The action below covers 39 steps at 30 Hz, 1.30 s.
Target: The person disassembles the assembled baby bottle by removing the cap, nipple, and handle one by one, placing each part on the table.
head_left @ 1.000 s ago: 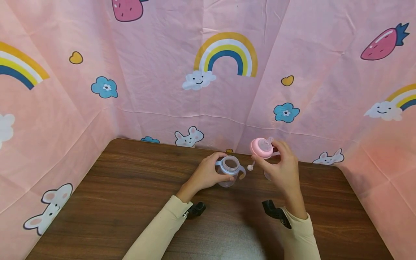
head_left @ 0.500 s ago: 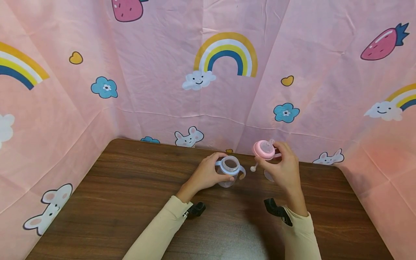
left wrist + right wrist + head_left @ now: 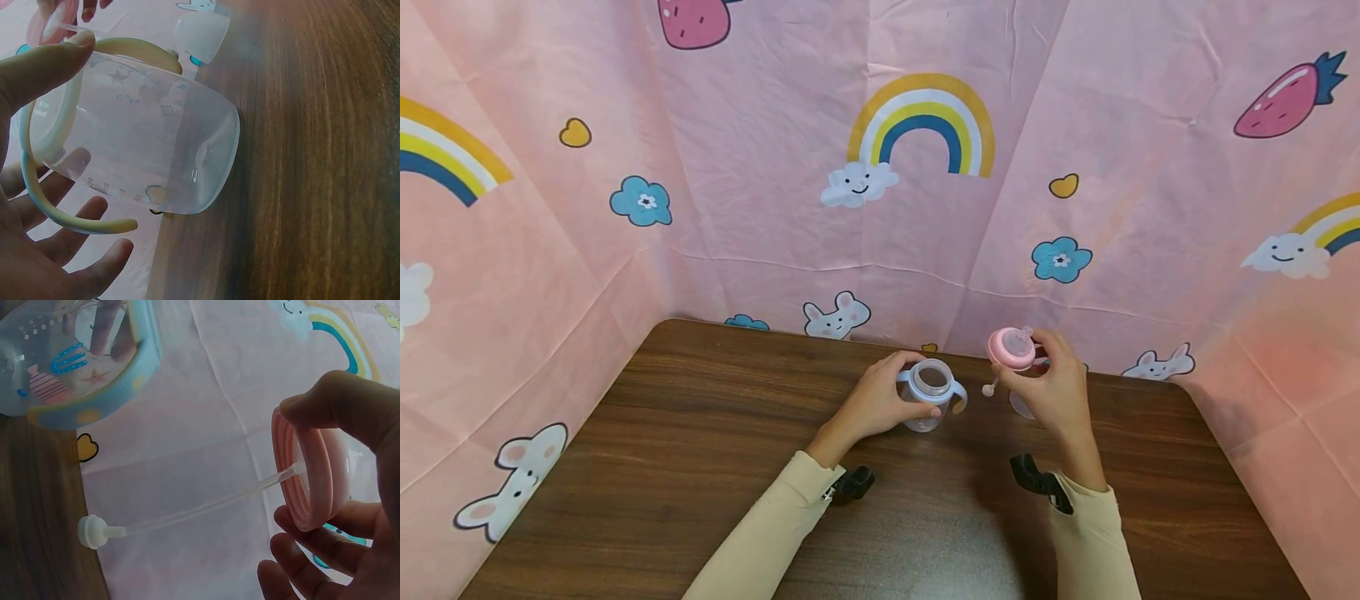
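In the head view my left hand (image 3: 880, 396) grips a clear baby bottle (image 3: 927, 423) with two pale blue handles, its mouth uncovered and facing up. The left wrist view shows printed marks on the bottle (image 3: 150, 137), with thumb and fingers on opposite sides. To the right, my right hand (image 3: 1056, 387) pinches the bottle's pink collar (image 3: 1002, 347) by its rim, a clear nipple fitted in it. From the collar's threaded underside (image 3: 312, 481), a thin straw (image 3: 206, 509) runs down to a white weighted end (image 3: 92, 531), apart from the bottle.
A translucent cap (image 3: 1021, 406) stands on the brown wooden table (image 3: 737, 400), partly hidden behind my right hand. Just beyond the table's far edge hangs a pink printed cloth (image 3: 760, 225), which also closes in both sides.
My right hand has shifted slightly right and down with the pink collar and straw, a little farther from the bottle. The left hand and bottle have stayed put.
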Motion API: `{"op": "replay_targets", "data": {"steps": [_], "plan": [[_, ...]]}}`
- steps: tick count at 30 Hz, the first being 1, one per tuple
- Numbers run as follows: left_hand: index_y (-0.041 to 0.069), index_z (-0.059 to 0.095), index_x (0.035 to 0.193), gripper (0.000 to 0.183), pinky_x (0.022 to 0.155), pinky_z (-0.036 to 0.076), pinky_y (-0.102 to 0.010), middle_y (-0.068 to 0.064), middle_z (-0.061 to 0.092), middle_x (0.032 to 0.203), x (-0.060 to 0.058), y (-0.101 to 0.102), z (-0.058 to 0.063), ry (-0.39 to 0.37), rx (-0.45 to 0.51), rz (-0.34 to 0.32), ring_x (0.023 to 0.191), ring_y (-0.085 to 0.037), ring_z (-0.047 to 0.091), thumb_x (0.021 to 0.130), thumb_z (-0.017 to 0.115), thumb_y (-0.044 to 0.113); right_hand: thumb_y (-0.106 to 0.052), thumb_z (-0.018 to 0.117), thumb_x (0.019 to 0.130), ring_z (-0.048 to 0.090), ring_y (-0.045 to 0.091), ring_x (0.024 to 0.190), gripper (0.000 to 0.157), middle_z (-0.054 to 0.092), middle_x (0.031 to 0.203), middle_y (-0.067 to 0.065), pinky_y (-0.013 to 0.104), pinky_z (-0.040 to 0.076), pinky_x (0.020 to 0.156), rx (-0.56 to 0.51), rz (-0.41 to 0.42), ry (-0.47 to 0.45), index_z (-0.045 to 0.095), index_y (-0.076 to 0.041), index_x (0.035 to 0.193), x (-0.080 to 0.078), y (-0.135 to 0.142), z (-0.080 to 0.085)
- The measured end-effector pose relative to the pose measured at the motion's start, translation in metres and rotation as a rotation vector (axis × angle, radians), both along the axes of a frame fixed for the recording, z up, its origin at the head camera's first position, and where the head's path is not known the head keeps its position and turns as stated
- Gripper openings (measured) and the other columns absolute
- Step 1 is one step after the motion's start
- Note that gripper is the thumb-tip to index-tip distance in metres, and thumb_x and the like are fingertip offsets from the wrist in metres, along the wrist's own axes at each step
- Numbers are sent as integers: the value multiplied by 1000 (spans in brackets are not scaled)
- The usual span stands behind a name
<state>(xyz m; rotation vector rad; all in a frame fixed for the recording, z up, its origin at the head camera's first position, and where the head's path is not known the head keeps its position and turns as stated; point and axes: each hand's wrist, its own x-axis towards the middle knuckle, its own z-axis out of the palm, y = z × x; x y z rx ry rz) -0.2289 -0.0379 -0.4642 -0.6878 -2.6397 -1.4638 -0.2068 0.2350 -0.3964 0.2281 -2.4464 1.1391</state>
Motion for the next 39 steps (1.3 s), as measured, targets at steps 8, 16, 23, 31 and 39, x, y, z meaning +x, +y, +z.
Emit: {"op": "replay_targets", "data": {"steps": [8, 16, 23, 31, 39], "plan": [[8, 61, 147, 81, 108, 52, -53, -9, 69, 139, 0, 0, 0, -5, 2, 0, 127, -29, 64, 81, 102, 32, -14, 94, 82, 64, 36, 107, 65, 66, 119, 22, 9, 46, 81, -4, -11, -39, 66, 6, 137, -8, 3, -11], [7, 61, 147, 80, 110, 52, -53, -11, 68, 140, 0, 0, 1, 4, 6, -5, 128, -30, 65, 82, 102, 31, -11, 95, 82, 66, 39, 109, 65, 65, 121, 23, 9, 48, 81, -32, 0, -52, 67, 6, 138, -13, 3, -19], [9, 62, 148, 81, 109, 51, -54, -9, 69, 140, 2, 0, 3, -7, -3, 4, 128, -30, 65, 81, 102, 33, -12, 96, 83, 66, 37, 110, 68, 66, 123, 21, 35, 62, 88, -16, -17, -63, 67, 1, 142, -15, 3, -26], [8, 61, 148, 82, 108, 53, -52, -10, 69, 140, 2, 0, 2, -12, 7, 1, 127, -29, 65, 81, 102, 33, -11, 95, 84, 63, 37, 115, 71, 67, 131, 22, 56, 60, 94, 2, -13, -71, 64, 2, 146, -17, 0, -29], [8, 62, 148, 82, 108, 53, -53, -10, 69, 140, 2, 0, 2, -16, 12, 4, 127, -29, 65, 81, 102, 34, -9, 95, 83, 64, 43, 120, 71, 67, 136, 25, 62, 58, 99, -21, 5, -67, 63, 3, 146, -16, -1, -30]]}}
